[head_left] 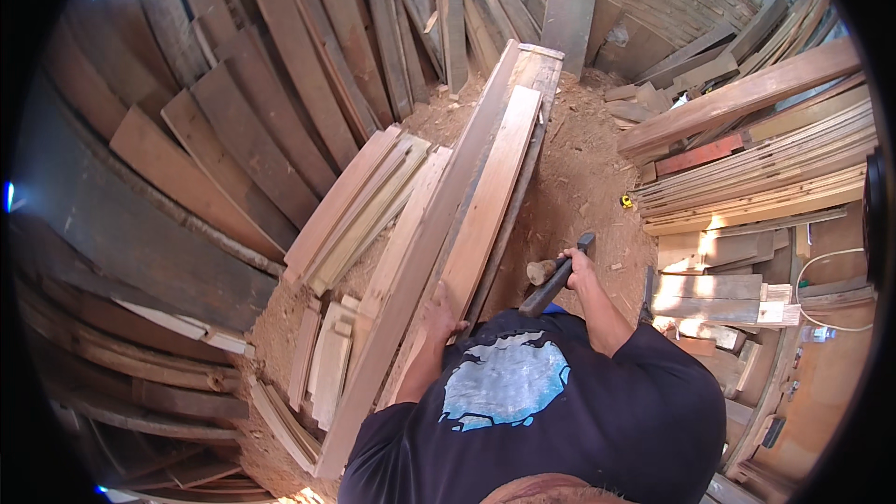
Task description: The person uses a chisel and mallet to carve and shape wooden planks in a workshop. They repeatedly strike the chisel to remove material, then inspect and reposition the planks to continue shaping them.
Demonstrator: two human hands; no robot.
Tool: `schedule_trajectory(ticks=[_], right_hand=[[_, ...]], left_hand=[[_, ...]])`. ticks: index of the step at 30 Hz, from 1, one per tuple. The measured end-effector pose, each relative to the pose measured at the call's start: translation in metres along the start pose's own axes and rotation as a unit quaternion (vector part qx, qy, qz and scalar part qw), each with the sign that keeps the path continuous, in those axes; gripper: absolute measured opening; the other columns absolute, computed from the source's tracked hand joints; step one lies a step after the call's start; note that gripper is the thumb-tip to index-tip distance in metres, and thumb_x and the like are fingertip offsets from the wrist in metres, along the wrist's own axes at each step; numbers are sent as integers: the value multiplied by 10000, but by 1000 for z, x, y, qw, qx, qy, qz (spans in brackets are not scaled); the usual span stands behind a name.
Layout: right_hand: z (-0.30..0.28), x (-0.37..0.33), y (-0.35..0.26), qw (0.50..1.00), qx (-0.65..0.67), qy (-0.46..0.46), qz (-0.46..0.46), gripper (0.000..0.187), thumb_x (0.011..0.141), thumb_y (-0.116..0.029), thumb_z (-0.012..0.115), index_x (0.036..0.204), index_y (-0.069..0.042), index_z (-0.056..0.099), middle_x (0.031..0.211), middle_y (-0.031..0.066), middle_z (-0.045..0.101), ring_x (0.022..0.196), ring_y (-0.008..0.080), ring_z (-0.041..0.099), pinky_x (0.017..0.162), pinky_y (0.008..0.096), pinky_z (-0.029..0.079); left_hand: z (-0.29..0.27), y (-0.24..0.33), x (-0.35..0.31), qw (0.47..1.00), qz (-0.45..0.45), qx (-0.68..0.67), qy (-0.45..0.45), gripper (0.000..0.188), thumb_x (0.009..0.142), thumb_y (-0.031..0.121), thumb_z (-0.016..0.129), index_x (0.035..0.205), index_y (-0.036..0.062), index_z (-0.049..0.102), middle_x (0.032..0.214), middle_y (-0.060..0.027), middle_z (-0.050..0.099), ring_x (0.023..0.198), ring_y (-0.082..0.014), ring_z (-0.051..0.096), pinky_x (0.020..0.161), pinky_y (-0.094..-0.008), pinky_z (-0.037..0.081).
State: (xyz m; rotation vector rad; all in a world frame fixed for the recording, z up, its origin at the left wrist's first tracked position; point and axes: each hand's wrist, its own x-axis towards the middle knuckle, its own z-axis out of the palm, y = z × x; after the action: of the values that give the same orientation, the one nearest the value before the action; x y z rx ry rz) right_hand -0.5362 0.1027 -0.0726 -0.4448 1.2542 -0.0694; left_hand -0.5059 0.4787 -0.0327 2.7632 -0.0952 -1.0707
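Note:
A long, light reddish plank (490, 196) lies lengthwise on a wooden workbench (539, 54), running away from my body. My left hand (441, 315) rests on the near part of this plank, its fingers stretched out and the thumb apart. Off the bench's right side, my right hand (579, 266) is closed around what looks like a hand plane (546, 297). It has a long, dark, bar-shaped body and a round wooden grip sticking out at its left. The plane is tilted, in front of my torso and apart from the plank.
Left of the bench are stacked pale boards (359, 205) and short offcuts (333, 355). Dark boards (252, 131) lean along the left wall. At the right lie a big beam (737, 103), a pile of thin planks (761, 191) and a yellow tape measure (625, 202). Shavings cover the floor (597, 168).

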Motion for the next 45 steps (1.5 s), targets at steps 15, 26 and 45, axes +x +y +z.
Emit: schedule_trajectory(ticks=[15,26,45], right_hand=[[-38,78,-206,996,85,22,-26,68,894,-131,611,870,-91,562,777,64,606,716,237,619,714,449,565],[-60,129,-241,976,204,72,-18,139,883,-230,628,826,-114,577,754,56,601,731,286,630,760,509,563],[10,123,-263,929,347,95,-93,122,853,-95,647,949,-58,581,759,114,644,661,246,643,640,389,571]], left_hand=[[14,31,39,989,-129,69,6,1349,655,505,887,1608,173,-9,1506,-288,357,1379,-473,378,1108,-583,332],[-133,272,272,980,152,104,75,872,852,472,645,1499,-30,345,1538,-332,323,1426,-468,327,1184,-536,249],[-201,425,415,864,272,396,-149,984,885,661,532,1425,-149,384,1453,-419,380,1399,-537,335,1182,-553,238]])
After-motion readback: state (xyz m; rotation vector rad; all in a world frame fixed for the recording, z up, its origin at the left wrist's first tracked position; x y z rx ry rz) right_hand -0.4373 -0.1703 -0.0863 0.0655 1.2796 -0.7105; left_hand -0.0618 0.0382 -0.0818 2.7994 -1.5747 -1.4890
